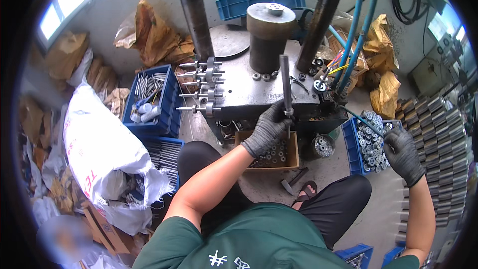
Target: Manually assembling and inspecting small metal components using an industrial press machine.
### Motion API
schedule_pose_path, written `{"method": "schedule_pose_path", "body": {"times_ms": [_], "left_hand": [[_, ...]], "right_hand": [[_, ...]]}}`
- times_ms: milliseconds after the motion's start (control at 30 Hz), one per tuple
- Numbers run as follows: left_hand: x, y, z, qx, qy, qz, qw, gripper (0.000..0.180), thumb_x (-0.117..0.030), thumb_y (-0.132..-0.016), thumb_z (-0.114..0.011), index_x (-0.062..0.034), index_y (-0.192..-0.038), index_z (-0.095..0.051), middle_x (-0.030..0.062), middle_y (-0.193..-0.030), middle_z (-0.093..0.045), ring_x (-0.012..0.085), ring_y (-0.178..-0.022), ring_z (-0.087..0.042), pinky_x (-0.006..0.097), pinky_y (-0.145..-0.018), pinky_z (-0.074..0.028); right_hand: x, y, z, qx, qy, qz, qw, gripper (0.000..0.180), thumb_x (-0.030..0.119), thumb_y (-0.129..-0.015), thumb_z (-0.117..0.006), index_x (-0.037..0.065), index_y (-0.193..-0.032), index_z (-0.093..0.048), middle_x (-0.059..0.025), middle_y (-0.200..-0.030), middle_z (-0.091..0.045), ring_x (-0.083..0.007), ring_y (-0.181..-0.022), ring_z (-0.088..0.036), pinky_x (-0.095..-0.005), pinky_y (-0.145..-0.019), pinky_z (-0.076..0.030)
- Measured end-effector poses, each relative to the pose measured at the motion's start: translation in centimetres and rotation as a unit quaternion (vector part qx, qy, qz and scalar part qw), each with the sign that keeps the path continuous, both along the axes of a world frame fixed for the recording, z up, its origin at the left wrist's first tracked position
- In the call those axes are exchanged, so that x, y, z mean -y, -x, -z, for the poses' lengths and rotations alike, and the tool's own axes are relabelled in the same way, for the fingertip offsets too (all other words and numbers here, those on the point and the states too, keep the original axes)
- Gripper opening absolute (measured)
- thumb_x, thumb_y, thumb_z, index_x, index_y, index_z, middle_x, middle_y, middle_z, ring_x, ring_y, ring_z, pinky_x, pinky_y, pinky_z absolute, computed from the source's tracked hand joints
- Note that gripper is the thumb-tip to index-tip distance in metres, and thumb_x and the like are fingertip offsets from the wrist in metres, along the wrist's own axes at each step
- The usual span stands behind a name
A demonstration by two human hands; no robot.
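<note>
Seated close below me, both knees face the press table (pixel 259 97). At far left, a blue crate of rods (pixel 149 97) stands beside a white sack (pixel 99 139). Moving right, my left hand (pixel 266 129), gloved, is clenched around a long metal rod (pixel 286 87); its long axis runs upright, reaching toward the steel cylinder (pixel 269 35) just behind. Further right, my right hand (pixel 403 154), gloved, hovers with fingers curled over the blue bin of round metal parts (pixel 371 142); I cannot tell whether it grasps one. My left hand is nearer the rod.
</note>
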State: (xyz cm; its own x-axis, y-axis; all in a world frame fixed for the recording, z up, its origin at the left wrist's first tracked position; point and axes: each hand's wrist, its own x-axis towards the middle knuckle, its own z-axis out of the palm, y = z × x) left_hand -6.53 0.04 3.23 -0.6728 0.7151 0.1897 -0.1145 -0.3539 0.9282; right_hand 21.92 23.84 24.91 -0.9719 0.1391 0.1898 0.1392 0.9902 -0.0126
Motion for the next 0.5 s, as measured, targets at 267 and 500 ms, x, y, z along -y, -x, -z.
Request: {"method": "schedule_pose_path", "body": {"times_ms": [267, 500], "left_hand": [[-1.5, 9.0, -11.6, -0.124, -0.128, -0.073, 0.981, 0.047, 0.004, -0.094, -0.063, -0.0076, -0.135, -0.044, 0.0091, -0.105, -0.063, 0.0231, -0.097, -0.068, 0.039, -0.087, -0.061], [-6.9, 19.5, -22.8, -0.175, -0.144, -0.237, 0.945, 0.03, 0.013, -0.094, -0.055, -0.0031, -0.113, -0.038, 0.0126, -0.101, -0.056, 0.0254, -0.085, -0.069, 0.039, -0.078, -0.066]], "right_hand": [[-3.6, 7.8, -2.9, -0.28, -0.064, -0.005, 0.958, 0.011, 0.007, -0.09, -0.068, 0.003, -0.1, -0.064, -0.0183, -0.101, -0.069, -0.0375, -0.094, -0.068, -0.0434, -0.083, -0.055], [-9.8, 14.0, -5.7, -0.229, 0.019, 0.215, 0.949, 0.06, 0.06, -0.095, -0.059, 0.01, -0.128, -0.068, -0.0183, -0.116, -0.072, -0.0332, -0.106, -0.071, -0.0434, -0.093, -0.056]]}}
